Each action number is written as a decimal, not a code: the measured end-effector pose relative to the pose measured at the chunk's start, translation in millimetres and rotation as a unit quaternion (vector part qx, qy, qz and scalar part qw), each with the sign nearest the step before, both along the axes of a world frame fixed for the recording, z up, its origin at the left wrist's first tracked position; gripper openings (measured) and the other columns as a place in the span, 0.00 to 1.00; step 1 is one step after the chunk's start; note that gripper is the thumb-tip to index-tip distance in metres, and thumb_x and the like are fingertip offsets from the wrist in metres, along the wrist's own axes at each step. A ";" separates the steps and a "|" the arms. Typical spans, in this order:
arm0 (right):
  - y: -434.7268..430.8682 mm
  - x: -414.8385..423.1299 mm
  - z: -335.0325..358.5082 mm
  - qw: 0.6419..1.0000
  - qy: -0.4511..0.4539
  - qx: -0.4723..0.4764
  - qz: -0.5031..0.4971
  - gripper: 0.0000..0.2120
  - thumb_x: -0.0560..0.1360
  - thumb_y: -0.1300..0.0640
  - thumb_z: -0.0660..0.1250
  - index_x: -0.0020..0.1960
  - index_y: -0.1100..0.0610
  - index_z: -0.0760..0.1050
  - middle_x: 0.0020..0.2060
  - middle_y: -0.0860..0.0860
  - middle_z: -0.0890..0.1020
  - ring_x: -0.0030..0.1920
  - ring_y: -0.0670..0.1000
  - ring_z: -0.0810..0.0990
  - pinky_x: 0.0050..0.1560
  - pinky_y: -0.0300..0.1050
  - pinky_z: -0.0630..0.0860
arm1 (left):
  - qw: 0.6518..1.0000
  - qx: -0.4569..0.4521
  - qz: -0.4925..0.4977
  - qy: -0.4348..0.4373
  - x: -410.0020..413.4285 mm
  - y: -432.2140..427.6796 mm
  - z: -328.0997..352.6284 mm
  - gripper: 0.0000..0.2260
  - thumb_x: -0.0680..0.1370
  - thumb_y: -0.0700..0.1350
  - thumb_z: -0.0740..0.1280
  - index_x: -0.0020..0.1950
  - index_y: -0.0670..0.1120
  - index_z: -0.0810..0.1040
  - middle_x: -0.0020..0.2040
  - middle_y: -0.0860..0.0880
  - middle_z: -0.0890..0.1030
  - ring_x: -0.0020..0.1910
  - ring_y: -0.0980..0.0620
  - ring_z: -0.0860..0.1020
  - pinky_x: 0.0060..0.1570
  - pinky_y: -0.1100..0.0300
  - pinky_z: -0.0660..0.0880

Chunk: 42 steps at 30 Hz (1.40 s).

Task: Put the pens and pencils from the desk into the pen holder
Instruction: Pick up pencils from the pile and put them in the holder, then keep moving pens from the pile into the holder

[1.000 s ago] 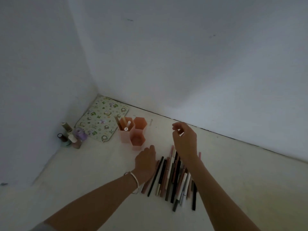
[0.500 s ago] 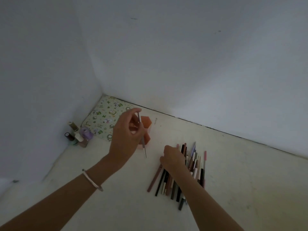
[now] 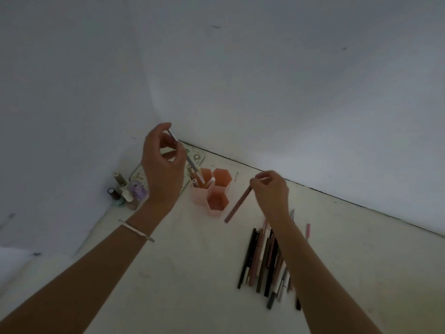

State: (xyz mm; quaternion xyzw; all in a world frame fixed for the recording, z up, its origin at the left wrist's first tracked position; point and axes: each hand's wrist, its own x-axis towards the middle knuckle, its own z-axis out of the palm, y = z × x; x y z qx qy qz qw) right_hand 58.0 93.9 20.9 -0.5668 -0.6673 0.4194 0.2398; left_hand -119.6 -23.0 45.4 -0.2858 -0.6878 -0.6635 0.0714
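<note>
The pink pen holder (image 3: 218,206) is made of three hexagonal cups and stands near the wall corner. Its left cup has a few pens in it. My left hand (image 3: 161,165) is above and left of the holder, pinching a thin grey pen (image 3: 190,162) whose lower end dips into the left cup. My right hand (image 3: 272,191) is just right of the holder, gripping the upper end of a brown pencil (image 3: 237,206) that hangs slanted down to the left. A pile of several pens and pencils (image 3: 267,259) lies on the desk, partly hidden under my right forearm.
Several small nail polish bottles (image 3: 127,191) stand in the corner left of the holder. A patterned mat (image 3: 196,157) lies behind the holder against the wall. White walls close in the desk on the left and the back. A pink pen (image 3: 307,231) lies apart, right of the pile.
My left hand has risen and carried the grey pen over the holder's left cup. My right hand has left the pile, lifting a brown pencil up towards the holder.
</note>
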 end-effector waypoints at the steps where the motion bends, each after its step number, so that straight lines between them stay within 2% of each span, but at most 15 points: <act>1: 4.1 -3.8 11.0 0.999 0.045 0.013 -0.019 0.04 0.71 0.58 0.69 0.46 0.55 0.78 0.39 0.49 0.83 0.27 0.41 0.74 0.26 0.31 0.68 | 0.999 -0.027 -0.008 0.018 1.0 0.7 -7.4 0.16 0.74 0.32 0.67 0.62 0.41 0.75 0.50 0.42 0.78 0.45 0.49 0.79 0.43 0.55 0.82; 3: 6.8 -11.9 27.5 0.991 0.121 0.040 -0.047 0.04 0.72 0.59 0.68 0.47 0.55 0.77 0.37 0.50 0.83 0.23 0.40 0.71 0.25 0.31 0.67 | 0.993 -0.094 -0.021 0.067 4.2 -0.8 -24.7 0.16 0.74 0.32 0.68 0.62 0.40 0.76 0.50 0.42 0.77 0.45 0.48 0.78 0.45 0.51 0.80; 6: 0.2 -25.4 38.5 0.975 0.190 0.096 -0.064 0.05 0.73 0.60 0.68 0.48 0.55 0.76 0.35 0.45 0.81 0.25 0.41 0.69 0.28 0.32 0.67 | 0.977 -0.175 -0.015 0.125 6.7 -9.0 -44.4 0.16 0.75 0.38 0.68 0.63 0.41 0.78 0.53 0.44 0.78 0.51 0.46 0.76 0.51 0.50 0.77; 9: -13.4 -39.3 37.9 0.959 0.226 0.169 -0.037 0.06 0.74 0.61 0.67 0.49 0.53 0.75 0.37 0.42 0.80 0.31 0.41 0.70 0.33 0.33 0.69 | 0.987 -0.144 -0.009 0.072 7.0 -19.0 -54.5 0.16 0.76 0.39 0.63 0.64 0.42 0.76 0.54 0.50 0.75 0.52 0.49 0.75 0.51 0.57 0.75; 12: -27.6 -49.7 25.1 0.955 0.184 0.232 0.031 0.06 0.76 0.59 0.66 0.52 0.52 0.74 0.42 0.43 0.80 0.38 0.45 0.72 0.41 0.37 0.71 | 0.992 -0.103 0.004 -0.074 16.9 -27.5 -59.0 0.13 0.75 0.32 0.60 0.56 0.44 0.74 0.48 0.49 0.76 0.45 0.51 0.75 0.44 0.55 0.75; 14: -34.6 -53.4 11.8 0.954 0.121 0.257 0.090 0.06 0.76 0.57 0.66 0.53 0.51 0.75 0.43 0.44 0.79 0.41 0.45 0.72 0.42 0.35 0.69 | 0.983 -0.119 0.010 -0.140 31.4 -32.3 -64.6 0.12 0.73 0.30 0.60 0.49 0.47 0.71 0.42 0.48 0.75 0.39 0.51 0.73 0.40 0.54 0.72; 17: -44.2 -52.2 -3.4 0.936 0.040 0.298 0.185 0.05 0.76 0.56 0.66 0.51 0.53 0.77 0.42 0.45 0.80 0.44 0.45 0.73 0.43 0.40 0.73 | 0.964 -0.172 -0.003 -0.200 63.5 -39.2 -76.6 0.13 0.71 0.30 0.62 0.43 0.49 0.69 0.38 0.49 0.72 0.35 0.52 0.70 0.37 0.56 0.70; 19: -44.8 -45.2 -10.9 0.921 0.024 0.323 0.217 0.08 0.75 0.58 0.67 0.53 0.54 0.79 0.44 0.48 0.83 0.46 0.46 0.74 0.47 0.43 0.75 | 0.954 -0.215 -0.048 -0.204 88.3 -39.2 -84.6 0.13 0.70 0.31 0.63 0.42 0.49 0.69 0.37 0.50 0.72 0.35 0.52 0.70 0.36 0.55 0.71; 21: -38.6 -33.7 -11.3 0.937 0.026 0.289 0.194 0.14 0.75 0.57 0.65 0.60 0.53 0.76 0.48 0.47 0.82 0.46 0.45 0.74 0.48 0.40 0.74 | 0.930 -0.286 -0.125 -0.192 108.3 -31.3 -92.3 0.10 0.72 0.35 0.65 0.44 0.50 0.71 0.39 0.52 0.74 0.37 0.52 0.73 0.39 0.53 0.75; 23: -27.4 -17.2 -10.4 0.954 0.036 0.263 0.142 0.17 0.75 0.60 0.64 0.63 0.51 0.73 0.47 0.44 0.81 0.43 0.44 0.74 0.45 0.38 0.73 | 0.879 -0.394 -0.205 -0.174 123.1 -16.4 -98.7 0.06 0.75 0.43 0.66 0.49 0.51 0.72 0.43 0.55 0.76 0.42 0.54 0.76 0.44 0.56 0.76; 25: -14.8 2.8 -8.3 0.965 0.052 0.241 0.090 0.19 0.74 0.65 0.63 0.62 0.51 0.73 0.46 0.44 0.81 0.40 0.45 0.75 0.43 0.39 0.74 | 0.833 -0.476 -0.246 -0.139 135.6 -0.6 -104.1 0.09 0.75 0.46 0.66 0.54 0.50 0.71 0.47 0.54 0.77 0.47 0.53 0.77 0.47 0.57 0.75; 29: 5.1 47.2 -7.9 0.980 0.042 0.192 0.033 0.19 0.73 0.68 0.62 0.59 0.50 0.75 0.43 0.44 0.81 0.39 0.46 0.76 0.43 0.42 0.75 | 0.781 -0.557 -0.270 -0.082 155.8 22.3 -114.3 0.15 0.75 0.47 0.67 0.60 0.47 0.70 0.53 0.49 0.78 0.52 0.48 0.78 0.48 0.56 0.74; 35: 14.3 88.0 -21.0 0.986 0.005 0.167 -0.003 0.17 0.74 0.66 0.61 0.57 0.48 0.75 0.42 0.42 0.81 0.32 0.42 0.72 0.39 0.38 0.71 | 0.766 -0.596 -0.237 -0.046 163.1 28.3 -119.2 0.16 0.75 0.48 0.69 0.59 0.45 0.70 0.54 0.47 0.78 0.51 0.47 0.78 0.44 0.56 0.73; 39: 11.8 91.2 -25.6 0.987 -0.004 0.159 0.005 0.17 0.75 0.66 0.61 0.58 0.49 0.75 0.42 0.43 0.82 0.31 0.42 0.73 0.38 0.37 0.71 | 0.731 -0.635 -0.232 0.093 175.2 31.8 -120.4 0.24 0.79 0.43 0.63 0.73 0.42 0.61 0.62 0.44 0.74 0.57 0.45 0.77 0.52 0.54 0.74; 42: 8.7 89.0 -28.4 0.991 -0.035 0.130 0.026 0.15 0.76 0.63 0.61 0.58 0.49 0.75 0.42 0.45 0.82 0.33 0.45 0.76 0.36 0.41 0.75 | 0.724 -0.636 -0.236 0.123 171.6 31.7 -114.5 0.25 0.80 0.39 0.60 0.76 0.43 0.57 0.63 0.42 0.71 0.57 0.44 0.77 0.52 0.54 0.75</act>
